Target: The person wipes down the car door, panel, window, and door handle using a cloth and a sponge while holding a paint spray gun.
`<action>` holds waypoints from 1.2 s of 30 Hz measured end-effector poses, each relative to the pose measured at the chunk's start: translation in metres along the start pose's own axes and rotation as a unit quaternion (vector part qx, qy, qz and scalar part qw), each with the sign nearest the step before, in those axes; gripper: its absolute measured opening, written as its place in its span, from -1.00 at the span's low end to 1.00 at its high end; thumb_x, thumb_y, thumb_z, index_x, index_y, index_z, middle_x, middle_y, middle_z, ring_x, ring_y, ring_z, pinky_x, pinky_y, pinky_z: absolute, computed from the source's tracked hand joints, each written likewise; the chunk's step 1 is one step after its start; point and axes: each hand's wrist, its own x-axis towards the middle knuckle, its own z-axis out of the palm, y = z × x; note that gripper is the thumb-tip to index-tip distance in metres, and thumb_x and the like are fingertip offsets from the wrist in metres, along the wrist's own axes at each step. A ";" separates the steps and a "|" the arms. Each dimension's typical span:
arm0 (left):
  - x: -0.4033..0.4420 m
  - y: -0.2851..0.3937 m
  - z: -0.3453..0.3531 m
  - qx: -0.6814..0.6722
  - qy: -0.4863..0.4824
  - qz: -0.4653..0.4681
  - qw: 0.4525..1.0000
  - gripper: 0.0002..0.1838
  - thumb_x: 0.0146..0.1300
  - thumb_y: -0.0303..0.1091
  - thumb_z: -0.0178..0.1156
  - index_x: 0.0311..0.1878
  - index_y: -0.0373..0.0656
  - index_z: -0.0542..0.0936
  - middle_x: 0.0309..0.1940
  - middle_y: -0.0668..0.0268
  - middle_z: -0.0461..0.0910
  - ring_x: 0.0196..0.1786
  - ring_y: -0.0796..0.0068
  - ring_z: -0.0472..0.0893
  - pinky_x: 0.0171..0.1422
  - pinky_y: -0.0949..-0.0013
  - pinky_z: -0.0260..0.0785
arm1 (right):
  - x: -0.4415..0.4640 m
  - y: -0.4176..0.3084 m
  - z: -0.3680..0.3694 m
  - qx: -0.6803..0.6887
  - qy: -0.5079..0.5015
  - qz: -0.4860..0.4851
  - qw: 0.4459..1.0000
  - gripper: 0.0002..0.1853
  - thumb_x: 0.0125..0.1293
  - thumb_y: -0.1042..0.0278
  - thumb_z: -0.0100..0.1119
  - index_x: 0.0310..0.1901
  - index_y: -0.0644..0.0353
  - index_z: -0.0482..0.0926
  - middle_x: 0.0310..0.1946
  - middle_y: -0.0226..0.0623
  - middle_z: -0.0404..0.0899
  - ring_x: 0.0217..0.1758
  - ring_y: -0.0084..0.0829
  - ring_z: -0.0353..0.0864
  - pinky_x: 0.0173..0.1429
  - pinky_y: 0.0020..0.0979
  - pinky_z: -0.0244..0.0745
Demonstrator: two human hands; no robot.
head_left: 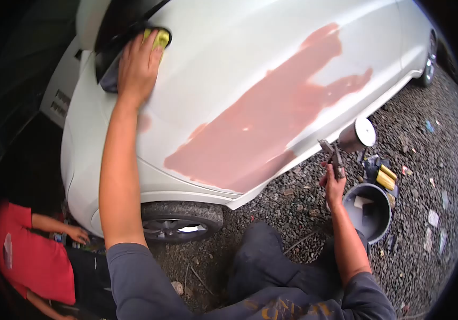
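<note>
My left hand [139, 66] presses a yellow cloth or pad [158, 40] against the dark rear light area [110, 77] of a white car [197, 69]; its fingers lie over the yellow piece. In my right hand [334, 178] is a spray gun [333, 157], held by its grip beside the car's lower edge. A metal cup [357, 134] with a white lid is attached to the gun. Between my hands, a large pinkish-brown patch [255, 122] covers part of the car's side. A smaller faint pink spot [143, 122] shows near my left forearm.
A grey bucket [367, 213] stands on the gravel [410, 176] below my right hand, with yellow items [386, 177] and litter beside it. The car's wheel [181, 221] is near my knees. Another person [39, 256] in red stands at the lower left.
</note>
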 end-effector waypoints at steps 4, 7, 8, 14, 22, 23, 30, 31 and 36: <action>0.079 0.008 0.062 0.043 0.047 0.125 0.990 -0.48 0.59 -0.03 -0.02 0.47 -0.04 0.48 0.44 0.03 0.44 0.41 -0.08 0.45 0.52 0.04 0.29 | -0.014 -0.029 0.016 -0.004 0.056 -0.015 0.998 -0.69 0.62 0.12 0.13 0.04 0.19 0.69 -0.27 -0.35 0.75 -0.61 -0.65 0.50 -0.53 -0.54 0.33; 0.113 0.101 0.009 -0.057 -0.211 -0.132 0.967 -0.30 0.62 0.11 -0.27 0.66 -0.07 0.10 0.67 0.20 0.00 0.69 0.20 -0.06 0.74 0.04 -0.22 | -0.021 -0.053 0.020 0.034 0.097 -0.012 0.995 -0.64 0.63 0.10 0.10 0.14 0.24 0.64 -0.10 -0.22 0.77 -0.58 -0.57 0.56 -0.52 -0.53 0.38; 0.140 0.075 0.044 -0.020 -0.148 0.066 0.987 -0.28 0.55 0.18 -0.16 0.62 -0.01 0.18 0.60 0.12 0.14 0.62 0.08 0.10 0.67 -0.06 -0.08 | -0.026 -0.065 0.018 0.049 0.102 -0.039 0.993 -0.62 0.63 0.10 0.09 0.21 0.25 0.58 -0.03 -0.17 0.75 -0.56 -0.52 0.58 -0.52 -0.51 0.41; 0.193 0.054 0.082 0.069 0.007 0.241 0.968 -0.25 0.43 0.31 0.05 0.53 0.07 0.34 0.46 -0.04 0.43 0.48 -0.17 0.41 0.53 -0.26 0.20 | -0.051 -0.151 -0.039 0.103 0.222 -0.138 0.960 -0.53 0.63 0.09 0.10 0.32 0.31 0.47 0.19 -0.01 0.64 -0.40 -0.28 0.79 -0.42 -0.42 0.64; 0.208 0.090 0.082 0.051 -0.023 0.201 0.978 -0.26 0.46 0.29 -0.01 0.52 -0.01 0.35 0.45 -0.05 0.43 0.48 -0.18 0.41 0.54 -0.23 0.19 | -0.159 -0.195 -0.248 0.099 0.509 -0.175 0.837 -0.76 0.52 0.43 0.12 0.06 0.44 0.44 -0.02 0.03 0.58 -0.08 0.02 0.76 -0.02 -0.05 0.78; 0.208 0.092 0.082 0.048 -0.024 0.202 0.978 -0.26 0.47 0.28 -0.02 0.51 -0.02 0.35 0.45 -0.05 0.43 0.48 -0.18 0.40 0.54 -0.22 0.19 | -0.173 -0.200 -0.275 0.125 0.536 -0.174 0.817 -0.79 0.49 0.52 0.08 0.03 0.49 0.41 -0.02 0.11 0.55 -0.05 0.06 0.74 0.03 -0.01 0.78; 0.208 0.090 0.079 0.028 -0.024 0.195 0.980 -0.26 0.50 0.26 -0.07 0.50 -0.09 0.35 0.44 -0.06 0.43 0.48 -0.19 0.40 0.55 -0.20 0.19 | -0.229 -0.229 -0.395 0.114 0.687 -0.177 0.695 -0.71 0.46 0.62 -0.16 0.16 0.45 0.15 -0.01 0.25 0.49 -0.14 0.16 0.73 -0.12 0.07 0.81; 0.207 0.090 0.079 0.025 -0.024 0.196 0.980 -0.26 0.50 0.26 -0.08 0.50 -0.10 0.36 0.44 -0.06 0.43 0.48 -0.19 0.40 0.55 -0.20 0.19 | -0.236 -0.231 -0.393 0.111 0.688 -0.162 0.699 -0.69 0.48 0.59 -0.13 0.19 0.41 0.13 -0.01 0.24 0.49 -0.16 0.13 0.74 -0.15 0.07 0.80; 0.210 0.089 0.079 0.016 -0.028 0.193 0.981 -0.26 0.52 0.24 -0.11 0.49 -0.14 0.36 0.44 -0.06 0.43 0.47 -0.20 0.40 0.55 -0.18 0.19 | -0.272 -0.202 -0.410 0.062 0.661 -0.102 0.741 -0.69 0.52 0.47 0.01 0.19 0.32 0.24 0.04 0.21 0.53 -0.09 0.15 0.75 -0.13 0.08 0.77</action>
